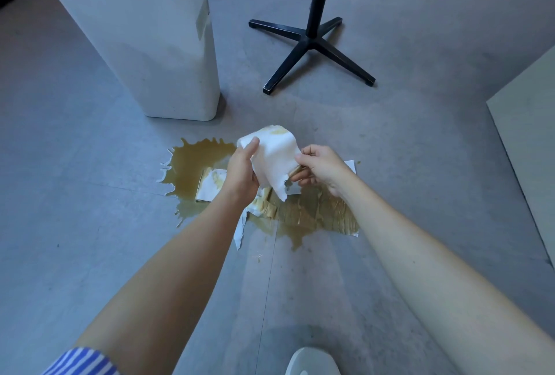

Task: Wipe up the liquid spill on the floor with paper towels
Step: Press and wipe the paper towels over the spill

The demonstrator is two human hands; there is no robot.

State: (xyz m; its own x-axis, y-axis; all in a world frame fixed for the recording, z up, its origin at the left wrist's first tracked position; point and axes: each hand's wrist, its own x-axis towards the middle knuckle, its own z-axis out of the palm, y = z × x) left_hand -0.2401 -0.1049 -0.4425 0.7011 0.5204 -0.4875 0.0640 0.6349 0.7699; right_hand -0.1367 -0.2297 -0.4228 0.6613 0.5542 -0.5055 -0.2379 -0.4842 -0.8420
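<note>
Left hand [241, 169]: fingers curled round the left side of a paper towel [274, 158], with the thumb laid over its upper edge.
Right hand [322, 169]: thumb and fingertips are pressed together, pinching the towel's right edge; the other fingers are tucked under.
Paper towel: held up between both hands, above the spill [195, 164]. It is mostly white, with a yellow-brown stain on its far top part and a ragged lower edge.
Spill: a brown puddle in the middle of the grey floor [90, 194], its splashed rim reaching toward the left.
Soaked towels [318, 212]: lying flat on the right half of the puddle and stained brown throughout (wrinkled and glossy).
Half-stained towel [211, 184]: lies in the puddle's left part, just beside the left wrist.
White bin [144, 44]: stands upright on the floor, near the puddle's far edge.
Black stand base [312, 41]: on the floor to the right of the bin, apart from the spill.
</note>
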